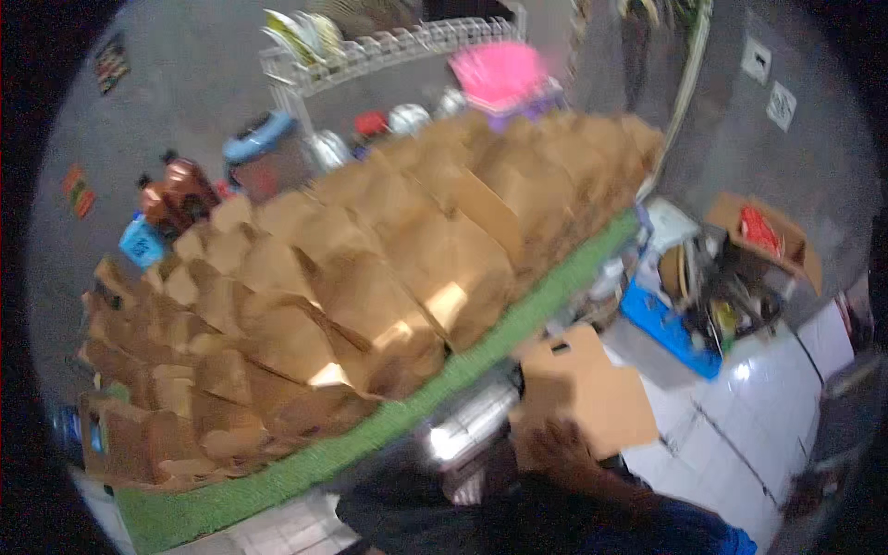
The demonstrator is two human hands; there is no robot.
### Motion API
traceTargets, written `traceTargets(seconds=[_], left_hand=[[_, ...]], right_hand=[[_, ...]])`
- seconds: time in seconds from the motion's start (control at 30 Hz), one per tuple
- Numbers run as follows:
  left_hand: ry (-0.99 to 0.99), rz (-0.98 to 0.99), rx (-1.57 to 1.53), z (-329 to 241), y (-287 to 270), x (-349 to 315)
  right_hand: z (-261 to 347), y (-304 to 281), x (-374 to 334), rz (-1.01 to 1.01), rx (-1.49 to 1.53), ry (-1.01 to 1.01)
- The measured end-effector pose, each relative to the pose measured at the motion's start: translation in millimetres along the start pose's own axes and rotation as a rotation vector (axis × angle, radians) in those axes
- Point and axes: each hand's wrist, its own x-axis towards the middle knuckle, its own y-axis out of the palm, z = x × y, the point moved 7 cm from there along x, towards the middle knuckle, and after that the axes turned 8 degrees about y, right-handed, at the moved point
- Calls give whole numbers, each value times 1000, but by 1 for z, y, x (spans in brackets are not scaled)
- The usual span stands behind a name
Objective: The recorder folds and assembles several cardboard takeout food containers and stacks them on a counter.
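So, far left, a couple of dark brown bottles (188, 192) are standing behind the crowd, looking glossy and round-shouldered, with a blue-topped tub (263, 166) sitting just beyond. Then loads of brown paper bags (370, 296) are filling the middle, creased and boxy; they're packed tight, probably propping each other upright. A fuzzy green turf mat (194, 513) is running along their front edge, maybe keeping them off the tiles. Behind, a bright pink basket (499, 72) is flaring out.

Right of the mat, a flat brown paper piece (601, 388) with a handle slot is lying near the lap, smooth and stiff-looking. The right hand (562, 446) is resting over its near part, perhaps steadying it; blur's hiding whether the fingers are gripping or just pressing. The left hand isn't showing.

Further right, a blue plastic tray (659, 333) is corralling clutter, and an open cardboard box (782, 264) is sitting behind.
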Motion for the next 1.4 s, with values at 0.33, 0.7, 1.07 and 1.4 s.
traceTargets(seconds=[0.33, 0.7, 1.07, 1.4], left_hand=[[-903, 472, 41, -16, 202, -368], [-112, 1686, -390, -219, 590, -509], [-621, 1789, -686, -238, 586, -531], [-673, 1786, -501, -224, 586, -534]], right_hand=[[-53, -92, 10, -43, 798, 188], [-135, -210, -36, -433, 1504, 842], [-130, -193, -7, -357, 2246, 839], [-117, -153, 10, -166, 1905, 512]])
